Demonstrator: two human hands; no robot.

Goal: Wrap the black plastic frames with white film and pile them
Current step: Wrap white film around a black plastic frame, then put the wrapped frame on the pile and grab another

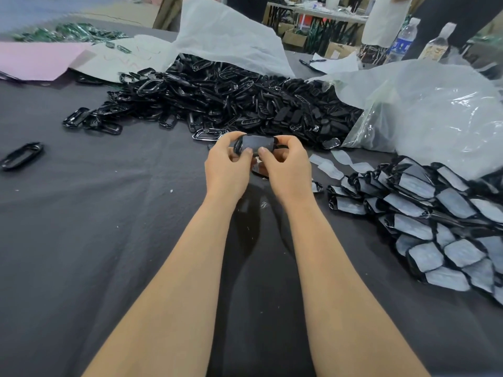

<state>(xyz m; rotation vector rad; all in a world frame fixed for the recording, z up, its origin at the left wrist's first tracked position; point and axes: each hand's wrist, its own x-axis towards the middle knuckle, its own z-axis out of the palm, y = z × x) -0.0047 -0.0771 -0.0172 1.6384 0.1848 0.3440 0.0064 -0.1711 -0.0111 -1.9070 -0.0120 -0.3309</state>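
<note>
**A:** In the head view, where is the piece being worked?

**B:** Centre of the view, held just above the dark bench (109, 213). The left hand (226, 164) and right hand (285, 167) each take one end of a black plastic frame (238, 144). The fingers (284, 141) of both hands curl round it, and the thumbs press on the white film (257, 142) across its face.

**A:** Is it wrapped yet?

**B:** I judge the film is being smoothed on (the thumbs hide its lower edge, so I cannot tell whether it is fully seated).

**A:** And the finished ones?

**B:** A pile of wrapped frames (435, 219) lies on the bench to the right, overlapping like scales. A few loose film pieces (329, 165) lie between that pile and the hands.

**A:** What is left?

**B:** Far more. Beyond the hands a heap of bare frames (231, 96) spills from a white sack (226, 36) and a clear plastic bag (435, 110). A lone frame (21, 156) lies well apart at the left. By my reckoning the job is less than half done, since the bare heap looks clearly bigger than the wrapped pile.
</note>
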